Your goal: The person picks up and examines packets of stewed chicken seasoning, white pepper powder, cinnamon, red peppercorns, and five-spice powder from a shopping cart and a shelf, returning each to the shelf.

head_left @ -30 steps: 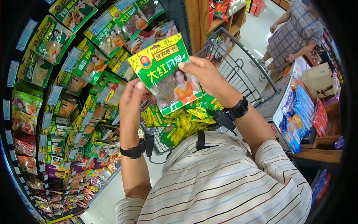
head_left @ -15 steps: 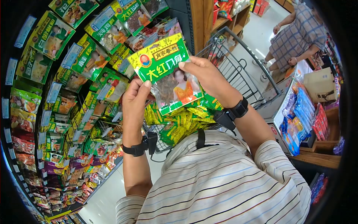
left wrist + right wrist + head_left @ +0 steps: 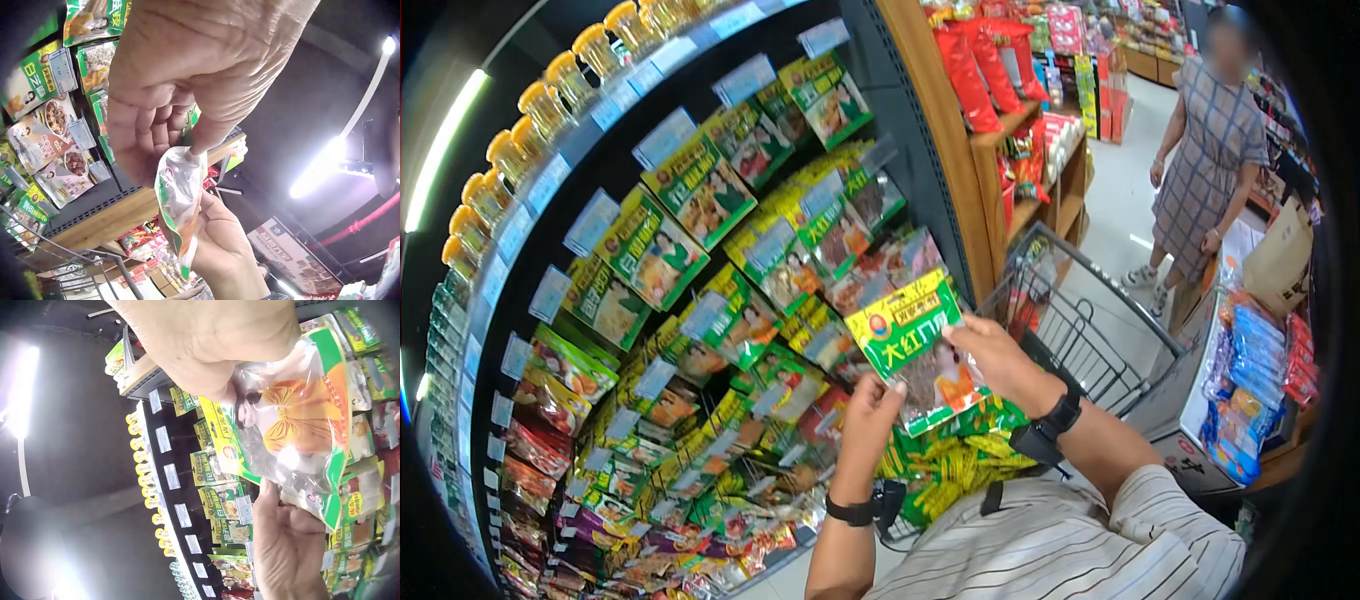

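Note:
A green and yellow spice packet point(image 3: 920, 385) with a clear window and a figure in orange printed on it is held between both hands, front toward the head camera. My left hand point(image 3: 867, 415) pinches its left edge, thumb on the front. At the upper right edge my right hand point(image 3: 1000, 365) grips it, thumb also on the front. The left wrist view shows the packet point(image 3: 181, 187) nearly edge-on, slightly bulging. In the right wrist view the printed orange figure on the packet point(image 3: 303, 425) shows large, the left hand point(image 3: 284, 544) at its lower edge.
To the left, a rack holds hanging spice packets point(image 3: 695, 190) with price tags, and yellow-lidded jars point(image 3: 595, 50) line its top. A wire shopping cart point(image 3: 1090, 360) stands ahead, many packets point(image 3: 960, 465) heaped near my waist. Another person point(image 3: 1205, 180) stands beyond, near blue bags point(image 3: 1255, 370) at right.
The head view has tilted up and swung left, so more of the rack and the jars show. The packet and both hands appear lower and further right, the grip kept.

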The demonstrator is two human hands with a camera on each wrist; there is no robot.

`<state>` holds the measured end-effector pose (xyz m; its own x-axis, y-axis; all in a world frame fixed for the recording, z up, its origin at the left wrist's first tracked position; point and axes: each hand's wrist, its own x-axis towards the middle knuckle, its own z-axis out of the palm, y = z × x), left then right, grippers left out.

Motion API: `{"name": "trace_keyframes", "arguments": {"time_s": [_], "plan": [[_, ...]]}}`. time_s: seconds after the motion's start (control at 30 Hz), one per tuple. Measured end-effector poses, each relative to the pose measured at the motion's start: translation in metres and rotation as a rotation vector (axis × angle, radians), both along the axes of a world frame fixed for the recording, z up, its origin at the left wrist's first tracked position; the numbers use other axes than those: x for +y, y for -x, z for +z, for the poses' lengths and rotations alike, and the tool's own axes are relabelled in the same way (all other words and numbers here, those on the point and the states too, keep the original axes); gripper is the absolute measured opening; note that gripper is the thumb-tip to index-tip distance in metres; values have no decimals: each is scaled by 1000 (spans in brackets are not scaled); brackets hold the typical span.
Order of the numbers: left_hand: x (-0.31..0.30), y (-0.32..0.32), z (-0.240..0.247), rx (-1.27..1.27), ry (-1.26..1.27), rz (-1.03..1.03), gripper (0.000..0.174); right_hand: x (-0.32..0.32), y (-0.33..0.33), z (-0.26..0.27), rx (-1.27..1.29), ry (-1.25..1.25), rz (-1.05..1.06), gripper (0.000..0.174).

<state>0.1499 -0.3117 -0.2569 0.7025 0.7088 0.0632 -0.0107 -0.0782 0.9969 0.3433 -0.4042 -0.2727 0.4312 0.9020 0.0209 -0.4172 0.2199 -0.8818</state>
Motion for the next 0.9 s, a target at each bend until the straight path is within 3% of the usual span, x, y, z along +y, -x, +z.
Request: {"name": "trace_keyframes", "arguments": {"time_s": [0.37, 0.5, 0.63, 0.77, 0.9], "plan": [[25, -31, 65, -15, -77, -19, 19, 11, -32, 60, -62, -183, 15, 32], [27, -51, 90, -11, -300, -26, 23, 14, -44, 88, -17, -264, 35, 33], [26, -59, 109, 43, -320, -56, 27, 12, -60, 98, -13, -322, 64, 33], [12, -60, 109, 62, -224, -205, 25, -2, -67, 86, 98, -307, 107, 34], [0, -64, 71, 65, -174, -280, 31, -37, -59, 70, -51, -227, 17, 35]]}}
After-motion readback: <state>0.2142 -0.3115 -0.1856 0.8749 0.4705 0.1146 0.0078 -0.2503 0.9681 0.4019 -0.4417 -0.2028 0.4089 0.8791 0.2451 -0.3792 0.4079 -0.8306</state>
